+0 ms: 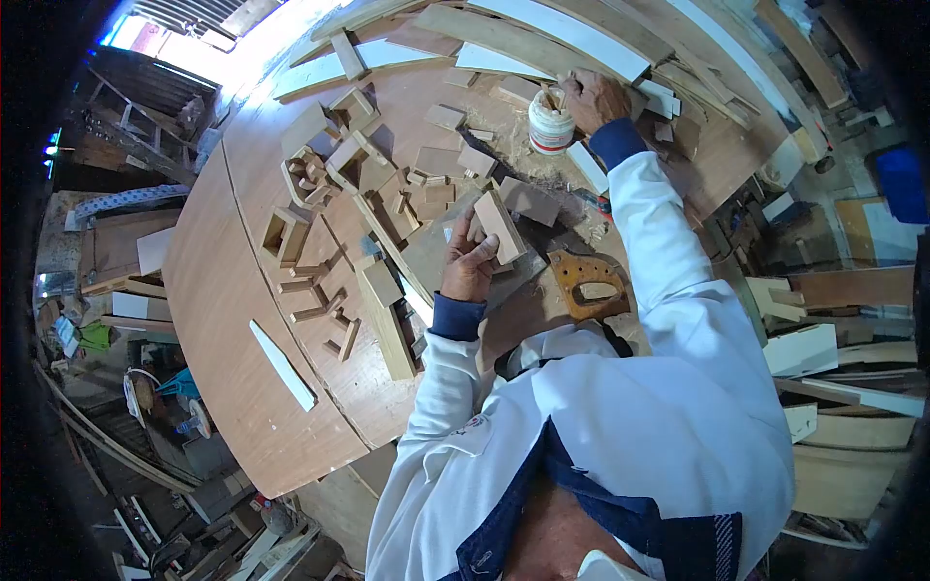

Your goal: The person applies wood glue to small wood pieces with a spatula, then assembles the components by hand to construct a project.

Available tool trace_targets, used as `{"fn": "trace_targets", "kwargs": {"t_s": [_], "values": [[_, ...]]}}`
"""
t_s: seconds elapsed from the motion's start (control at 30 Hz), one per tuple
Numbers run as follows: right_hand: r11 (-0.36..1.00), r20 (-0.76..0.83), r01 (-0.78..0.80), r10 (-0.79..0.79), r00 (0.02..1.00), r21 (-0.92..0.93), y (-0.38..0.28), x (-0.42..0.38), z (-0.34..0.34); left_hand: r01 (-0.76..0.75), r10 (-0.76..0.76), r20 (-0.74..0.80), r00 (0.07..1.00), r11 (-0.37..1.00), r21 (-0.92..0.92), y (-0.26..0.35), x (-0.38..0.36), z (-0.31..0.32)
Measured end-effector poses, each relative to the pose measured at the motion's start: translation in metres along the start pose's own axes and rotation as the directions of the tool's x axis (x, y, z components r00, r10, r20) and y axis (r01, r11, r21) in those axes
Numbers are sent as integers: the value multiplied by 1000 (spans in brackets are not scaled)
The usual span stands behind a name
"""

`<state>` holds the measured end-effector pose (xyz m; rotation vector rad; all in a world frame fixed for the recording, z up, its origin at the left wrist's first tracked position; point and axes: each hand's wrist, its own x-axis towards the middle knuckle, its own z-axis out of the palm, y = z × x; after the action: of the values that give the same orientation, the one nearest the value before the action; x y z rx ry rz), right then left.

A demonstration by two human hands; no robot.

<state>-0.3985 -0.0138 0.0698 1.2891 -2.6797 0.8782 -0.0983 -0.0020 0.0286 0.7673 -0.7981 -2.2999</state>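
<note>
Left hand [469, 263] grips wooden block [502, 228] mid-frame; bump from right hand [595, 101], hold unclear, could tip upper-right white jar [550, 132].

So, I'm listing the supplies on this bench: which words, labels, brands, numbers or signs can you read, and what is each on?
No text is readable here.
White round tub with a red-banded label, by the right hand: printing too small and blurred.
Small dark mark on the white jacket with navy cuffs: too small to tell whether it holds letters.
</note>
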Motion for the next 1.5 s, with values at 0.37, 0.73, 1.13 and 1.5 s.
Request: {"fn": "trace_targets", "kwargs": {"t_s": [0.37, 0.73, 1.13, 1.5], "values": [[999, -138, -36, 38, 990, 16, 3, 1, -17, -26, 25, 30, 999, 1000, 9, -3, 2, -9], [359, -189, 6, 477, 858, 933, 37, -53, -81, -34, 38, 58, 998, 997, -71, 4, 3, 12], [75, 300, -318, 190, 935, 945, 1, -171, -65, -97, 113, 117, 987, 986, -137, 18, 2, 29], [232, 360, -345, -24, 933, 910, 12, -188, -51, -92, 109, 101, 989, 983, -159, 22, -1, 22]]}}
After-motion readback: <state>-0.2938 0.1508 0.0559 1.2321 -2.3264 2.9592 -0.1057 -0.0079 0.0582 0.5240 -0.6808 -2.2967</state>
